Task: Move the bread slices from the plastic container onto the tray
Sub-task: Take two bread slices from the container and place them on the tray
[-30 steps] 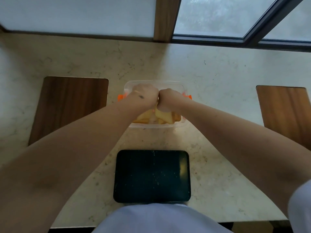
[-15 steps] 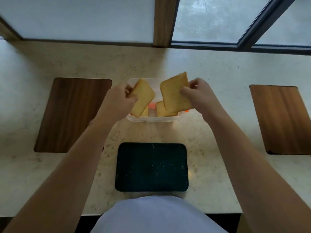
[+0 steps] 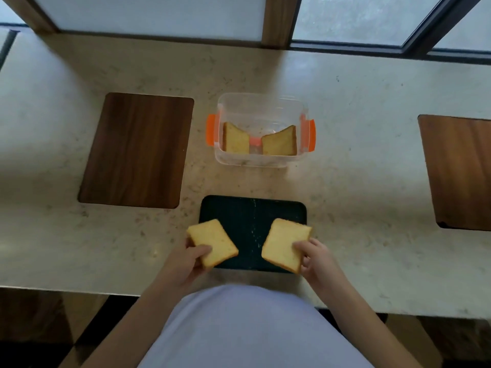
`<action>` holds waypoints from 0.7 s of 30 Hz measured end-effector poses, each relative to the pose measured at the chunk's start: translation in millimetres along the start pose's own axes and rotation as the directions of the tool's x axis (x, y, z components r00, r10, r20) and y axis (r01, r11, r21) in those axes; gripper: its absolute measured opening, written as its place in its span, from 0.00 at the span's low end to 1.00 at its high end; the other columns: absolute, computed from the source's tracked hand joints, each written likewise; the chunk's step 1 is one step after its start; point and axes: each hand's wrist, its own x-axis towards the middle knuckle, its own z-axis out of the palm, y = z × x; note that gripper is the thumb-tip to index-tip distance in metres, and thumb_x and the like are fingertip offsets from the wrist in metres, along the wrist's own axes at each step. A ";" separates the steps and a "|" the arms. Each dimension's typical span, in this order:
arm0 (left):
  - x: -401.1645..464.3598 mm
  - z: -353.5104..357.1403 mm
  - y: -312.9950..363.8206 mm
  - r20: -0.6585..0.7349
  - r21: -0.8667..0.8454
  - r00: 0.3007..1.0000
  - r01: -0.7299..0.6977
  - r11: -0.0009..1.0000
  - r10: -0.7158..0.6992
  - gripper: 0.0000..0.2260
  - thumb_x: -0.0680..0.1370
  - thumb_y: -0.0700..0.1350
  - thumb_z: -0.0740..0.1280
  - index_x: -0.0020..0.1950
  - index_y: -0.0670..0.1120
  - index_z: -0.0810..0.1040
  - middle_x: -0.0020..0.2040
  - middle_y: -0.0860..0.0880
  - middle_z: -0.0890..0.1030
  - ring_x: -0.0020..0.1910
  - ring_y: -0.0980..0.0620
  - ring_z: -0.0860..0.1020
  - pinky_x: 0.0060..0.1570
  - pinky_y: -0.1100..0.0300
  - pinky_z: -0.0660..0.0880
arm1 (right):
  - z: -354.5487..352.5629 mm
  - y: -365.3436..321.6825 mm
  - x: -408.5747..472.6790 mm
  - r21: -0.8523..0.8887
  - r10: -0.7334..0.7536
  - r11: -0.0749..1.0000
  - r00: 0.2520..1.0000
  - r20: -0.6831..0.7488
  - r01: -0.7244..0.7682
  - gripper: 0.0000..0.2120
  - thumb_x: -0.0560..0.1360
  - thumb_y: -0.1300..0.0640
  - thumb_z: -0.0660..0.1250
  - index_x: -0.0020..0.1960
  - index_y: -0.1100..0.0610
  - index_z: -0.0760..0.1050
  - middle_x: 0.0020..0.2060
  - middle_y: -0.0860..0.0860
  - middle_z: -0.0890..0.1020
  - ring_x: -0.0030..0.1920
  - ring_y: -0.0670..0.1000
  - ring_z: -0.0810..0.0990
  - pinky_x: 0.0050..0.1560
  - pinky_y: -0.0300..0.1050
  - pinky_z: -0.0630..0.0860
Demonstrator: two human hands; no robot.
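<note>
- Pale speckled stone counter (image 3: pixel 345 160) runs beneath a window with dark and wooden frames; three dark wood panels are set into it, one at the left (image 3: pixel 135 150), one at the right (image 3: pixel 459 171).
- Left hand (image 3: pixel 186 261) pinches a bread slice (image 3: pixel 212 243), thumb on top and fingers curled beneath, over the tray's left near corner.
- Right hand (image 3: pixel 316 258) grips a second slice (image 3: pixel 284 244) at its near right edge, fingertips on top, over the tray's right near side.
- Whether either slice touches the dark tray (image 3: pixel 252 221) cannot be told.
- Clear plastic container (image 3: pixel 260 102) with orange clips stands beyond the tray, holding two slices: one leaning at the left (image 3: pixel 235 140), one at the right (image 3: pixel 280 142).
- No writing can be read anywhere.
</note>
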 end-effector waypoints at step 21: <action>15.9 46.1 14.4 -0.013 -0.478 0.986 0.140 0.867 -0.166 0.15 0.75 0.42 0.72 0.61 0.45 0.75 0.56 0.40 0.79 0.53 0.44 0.78 0.43 0.54 0.75 | 16.3 3.3 18.1 0.366 0.032 0.930 0.999 0.044 -0.046 0.17 0.76 0.62 0.70 0.64 0.55 0.74 0.60 0.56 0.83 0.59 0.55 0.82 0.54 0.50 0.78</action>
